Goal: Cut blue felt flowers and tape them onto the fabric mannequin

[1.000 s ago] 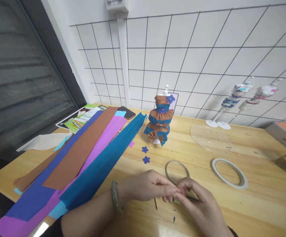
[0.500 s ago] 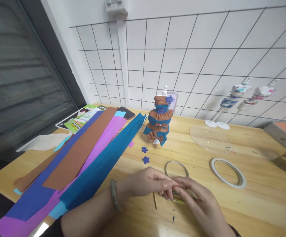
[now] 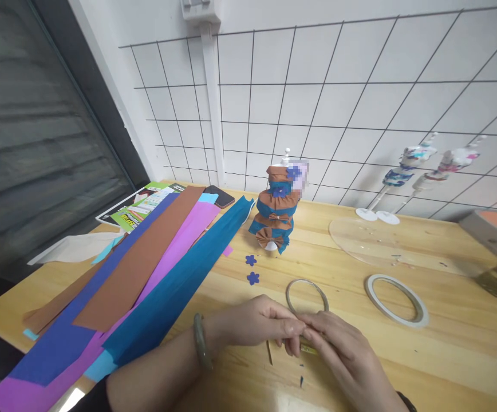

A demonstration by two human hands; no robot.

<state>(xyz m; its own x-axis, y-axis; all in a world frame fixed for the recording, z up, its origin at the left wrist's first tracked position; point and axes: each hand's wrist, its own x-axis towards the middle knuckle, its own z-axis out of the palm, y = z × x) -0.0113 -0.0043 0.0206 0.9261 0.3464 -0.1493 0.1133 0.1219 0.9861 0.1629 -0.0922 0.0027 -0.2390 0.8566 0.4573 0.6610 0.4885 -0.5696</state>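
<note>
My left hand (image 3: 269, 323), with a green bangle (image 3: 201, 340) on its wrist, meets my right hand (image 3: 338, 343) at the fingertips, low in the centre. Both are closed in a pinch, and whatever they hold is hidden between the fingers. A yellowish item (image 3: 307, 346) lies partly covered beneath them. Just behind is a thin tape ring (image 3: 289, 293). Two blue paper flowers, one at the back (image 3: 251, 260) and one nearer (image 3: 253, 278), lie in front of a small dress form (image 3: 276, 200) dressed in brown and teal paper with bows.
Long sheets of brown (image 3: 145, 252), teal (image 3: 175, 286), blue and purple paper cover the left side. A phone (image 3: 220, 197) lies behind them. On the right are a white tape roll (image 3: 397, 300), a clear disc (image 3: 355, 243), two small white stands (image 3: 377, 200) and a box (image 3: 484, 234).
My hands have shifted slightly downward and the right fingers have folded closer over the left fingertips. The other things have stayed in place.
</note>
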